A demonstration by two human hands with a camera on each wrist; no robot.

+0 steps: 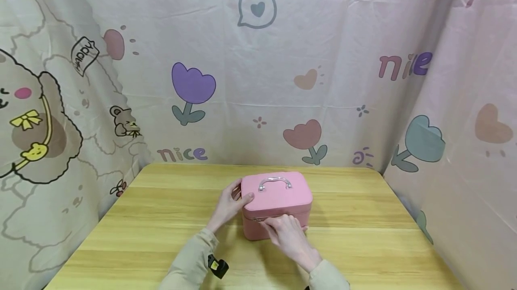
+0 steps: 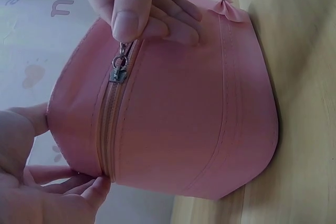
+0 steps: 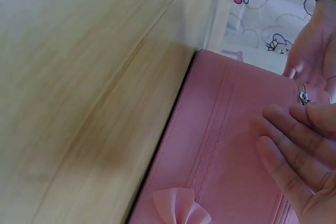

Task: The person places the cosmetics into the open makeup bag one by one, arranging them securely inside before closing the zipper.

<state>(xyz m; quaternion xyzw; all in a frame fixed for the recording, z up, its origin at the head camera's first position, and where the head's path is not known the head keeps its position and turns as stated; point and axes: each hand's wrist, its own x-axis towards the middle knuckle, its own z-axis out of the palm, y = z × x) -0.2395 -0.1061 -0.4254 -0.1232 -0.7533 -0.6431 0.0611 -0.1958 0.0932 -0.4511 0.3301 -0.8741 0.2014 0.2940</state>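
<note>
A pink cosmetic case (image 1: 270, 200) with a silver handle (image 1: 275, 178) on its lid stands upright on the table. My left hand (image 1: 228, 205) holds its left side in the head view, thumb on the lid's edge and fingers against the side wall. At the front, my right hand (image 1: 287, 235) pinches the metal zipper pull (image 2: 119, 66) between thumb and index finger. Its other fingers lie against the front wall. The lid is down, and the zipper teeth (image 2: 108, 114) between the pull and the left hand look joined. A pink bow (image 3: 181, 208) decorates the lower front.
The wooden table (image 1: 161, 222) extends to both sides of the case and in front of it. A printed curtain (image 1: 250, 101) hangs along the back and both sides. A small black device (image 1: 218, 266) is strapped at the left wrist.
</note>
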